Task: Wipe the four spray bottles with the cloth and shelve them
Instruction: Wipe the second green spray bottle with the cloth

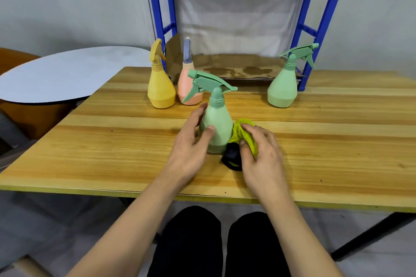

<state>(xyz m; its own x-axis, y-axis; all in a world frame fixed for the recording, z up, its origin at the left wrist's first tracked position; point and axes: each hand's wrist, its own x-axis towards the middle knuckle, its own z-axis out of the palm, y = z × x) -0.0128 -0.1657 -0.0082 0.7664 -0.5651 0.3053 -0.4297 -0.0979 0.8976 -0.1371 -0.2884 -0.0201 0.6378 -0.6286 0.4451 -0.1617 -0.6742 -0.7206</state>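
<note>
Early stage, by the look of it: all four spray bottles are on the wooden table [112, 141], none on the blue shelf rack [324, 18] behind it yet. Near green spray bottle [217, 128] stands upright at table centre, nozzle pointing left; left hand [191, 150] wraps its body, thumb on the front, fingers round the far side, so it's steadied/gripped. Right hand [263, 155] is closed on the yellow-green cloth [246, 134], bunched up & pressed against the bottle's right side, low on the body; a dark bit, maybe a tag or strap of the cloth, pokes out under the thumb, can't tell what it is. So wiping of bottle no. 1 looks underway, not finished. Left to do, judging from layout: yellow bottle [161, 83] & pink bottle [188, 81], side by side at the back left, plus the 2nd green bottle [282, 83] back right near the rack leg. Rack's lower shelf holds only stained cardboard [236, 67].
</note>
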